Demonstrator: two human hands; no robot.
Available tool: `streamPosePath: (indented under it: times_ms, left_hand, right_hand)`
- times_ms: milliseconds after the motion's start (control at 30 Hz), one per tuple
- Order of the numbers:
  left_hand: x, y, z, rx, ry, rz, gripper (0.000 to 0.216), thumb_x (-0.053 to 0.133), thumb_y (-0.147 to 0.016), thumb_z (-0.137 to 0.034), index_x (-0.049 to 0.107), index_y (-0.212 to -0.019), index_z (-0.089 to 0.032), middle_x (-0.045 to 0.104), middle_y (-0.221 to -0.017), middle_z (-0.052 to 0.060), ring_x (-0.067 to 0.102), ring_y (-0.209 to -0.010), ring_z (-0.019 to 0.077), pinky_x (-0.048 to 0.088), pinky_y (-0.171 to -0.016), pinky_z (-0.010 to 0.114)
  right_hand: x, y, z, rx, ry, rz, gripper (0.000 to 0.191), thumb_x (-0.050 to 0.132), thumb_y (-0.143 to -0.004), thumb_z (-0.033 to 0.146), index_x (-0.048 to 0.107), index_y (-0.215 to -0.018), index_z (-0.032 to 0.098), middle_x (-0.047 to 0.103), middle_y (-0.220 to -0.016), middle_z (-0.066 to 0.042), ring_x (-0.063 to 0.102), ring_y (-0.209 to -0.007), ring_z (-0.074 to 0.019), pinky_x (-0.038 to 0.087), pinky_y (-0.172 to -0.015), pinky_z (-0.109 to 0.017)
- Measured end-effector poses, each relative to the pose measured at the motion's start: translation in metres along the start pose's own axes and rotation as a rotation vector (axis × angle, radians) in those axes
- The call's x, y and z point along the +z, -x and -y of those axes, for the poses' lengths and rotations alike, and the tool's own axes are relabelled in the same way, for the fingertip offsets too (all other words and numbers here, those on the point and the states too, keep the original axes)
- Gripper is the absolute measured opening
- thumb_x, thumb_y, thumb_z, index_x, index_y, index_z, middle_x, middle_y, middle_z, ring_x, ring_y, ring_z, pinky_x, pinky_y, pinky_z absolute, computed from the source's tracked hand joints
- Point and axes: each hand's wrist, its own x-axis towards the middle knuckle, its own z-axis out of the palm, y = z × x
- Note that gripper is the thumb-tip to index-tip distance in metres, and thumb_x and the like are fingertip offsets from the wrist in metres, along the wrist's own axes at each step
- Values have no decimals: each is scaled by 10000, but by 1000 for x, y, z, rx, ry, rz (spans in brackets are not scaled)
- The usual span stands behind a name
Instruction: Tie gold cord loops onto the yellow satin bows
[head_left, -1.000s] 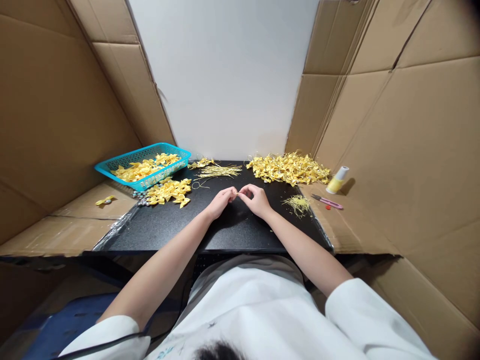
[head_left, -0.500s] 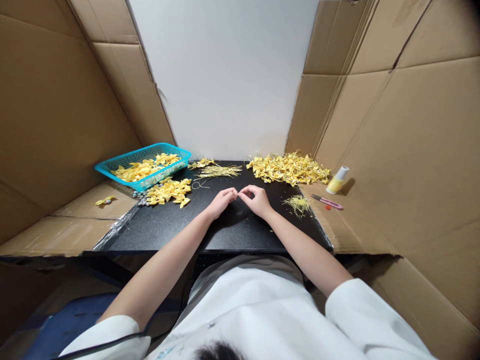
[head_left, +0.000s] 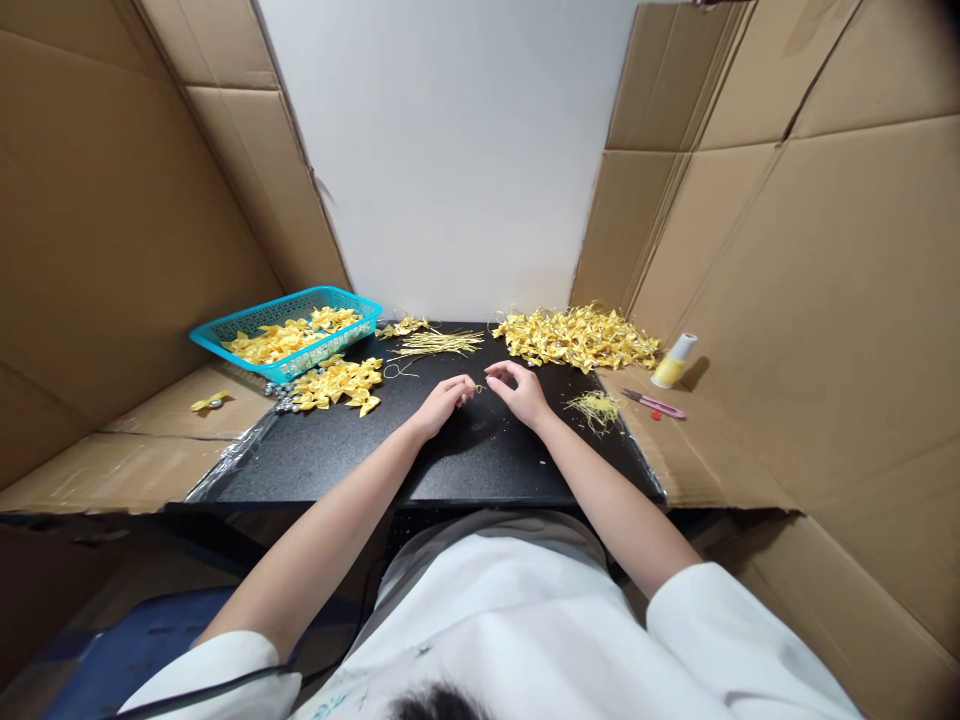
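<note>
My left hand (head_left: pixel 444 403) is closed in a pinch over the middle of the black table, and a small loop of thin yellow cord (head_left: pixel 479 388) sticks out from its fingertips. The rest of what it holds is hidden by the fingers. Just to the right, my right hand (head_left: pixel 519 394) has thumb and forefinger apart, with nothing visible between them. Beyond both hands lies a bundle of yellow cords (head_left: pixel 439 343). Left of them is a pile of yellow ribbon bows (head_left: pixel 341 382), with silvery beads (head_left: pixel 286 398) at its edge.
A turquoise basket (head_left: pixel 304 364) of yellow bows stands at the back left. At the back right is a heap of yellow bows with cords (head_left: pixel 577 338). Cord scraps (head_left: pixel 596 410), pink thread snips (head_left: pixel 654 403) and a yellow thread spool (head_left: pixel 674 361) lie to the right. Cardboard walls flank the table.
My right hand has drawn slightly away from my left and its fingertips have parted. A small yellow loop now shows at my left fingertips.
</note>
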Motion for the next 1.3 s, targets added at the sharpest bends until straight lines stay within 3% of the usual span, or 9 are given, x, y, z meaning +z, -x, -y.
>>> streamPosePath:
  times_ms: [133,433,767,1067,1300]
  left_hand:
    - [-1,1,1,-4,-29,-2,200,479,-725,-373,496,-640,-193,437,-597,-27,376,-569,122,328,-564,253]
    - [-2,4,-7,39,-126,3,275,567,-735,-414,528,-612,-172,483,-571,-38,410,-569,110,342,-574,245]
    - [-12,6,-11,106,-257,-73,267,694,-694,-418,693,-628,-159,603,-563,-11,412,-522,105,315,-529,250]
    - [-18,4,-7,93,-268,-112,294,712,-684,-449,730,-671,-156,650,-584,8,464,-530,119,340,-533,258]
    - [-18,3,-5,83,-254,-142,341,676,-718,-483,685,-674,-145,583,-562,-9,444,-535,114,308,-530,254]
  right_hand:
    - [4,4,6,-85,-35,102,308,704,-711,236,663,-1014,196,717,-962,-37,666,-876,-163,505,-823,-304]
    - [9,8,6,-178,27,112,155,673,-735,130,737,-856,202,728,-888,-43,671,-828,-181,516,-817,-323]
    - [6,9,13,-178,55,128,165,675,-768,180,726,-921,211,734,-919,-43,677,-860,-187,509,-817,-313]
    - [9,6,8,-31,-51,68,148,634,-779,198,721,-899,201,733,-842,-43,670,-820,-190,490,-843,-357]
    - [10,-2,-10,187,-268,180,226,720,-663,218,690,-880,161,724,-704,-20,685,-672,-162,541,-694,-312]
